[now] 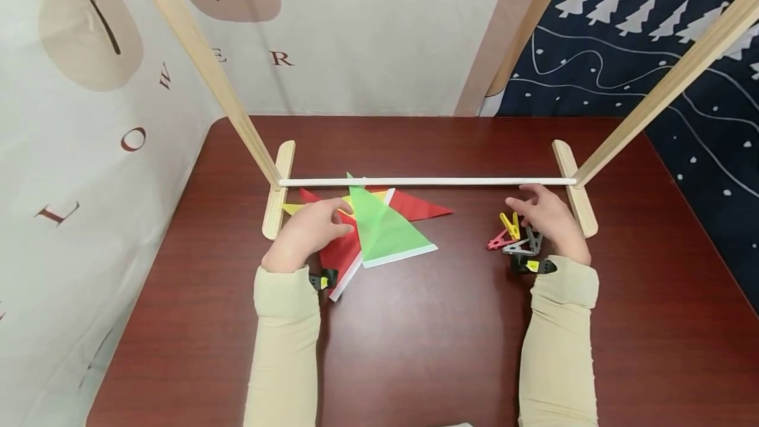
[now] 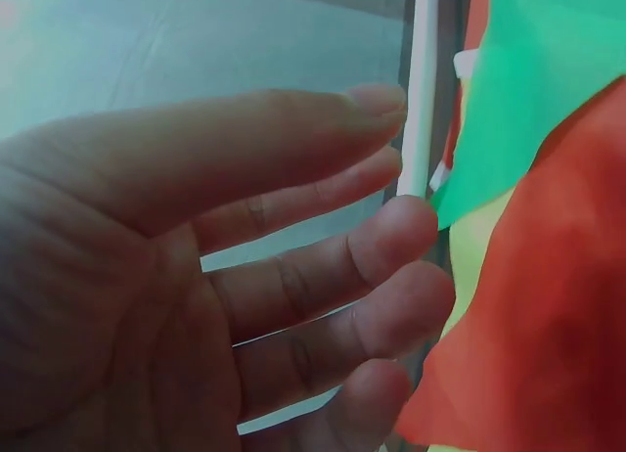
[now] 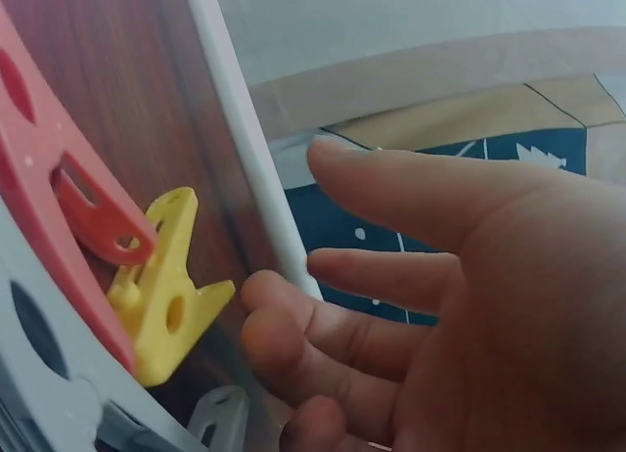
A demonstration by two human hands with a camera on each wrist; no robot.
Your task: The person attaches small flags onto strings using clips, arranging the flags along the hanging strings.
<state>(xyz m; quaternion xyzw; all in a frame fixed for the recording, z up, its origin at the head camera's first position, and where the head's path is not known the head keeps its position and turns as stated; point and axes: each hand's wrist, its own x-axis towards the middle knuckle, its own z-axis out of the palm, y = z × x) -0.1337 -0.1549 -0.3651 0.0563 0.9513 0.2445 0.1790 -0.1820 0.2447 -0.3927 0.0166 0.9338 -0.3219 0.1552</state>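
My left hand hovers over the left part of a pile of triangular pennants, its fingers loosely bent around nothing. On top of the pile lies a green pennant with a white edge strip. A red pennant and a yellow pennant show beneath it, and another red pennant points right. Beside several plastic clips my right hand is held with relaxed fingers and nothing in them. Among the clips are a yellow clip, a red clip and a grey clip.
A thin white rod spans the table between two wooden feet, the left foot and the right foot. Slanting wooden posts rise from them, a left post and a right post. The table is dark red-brown.
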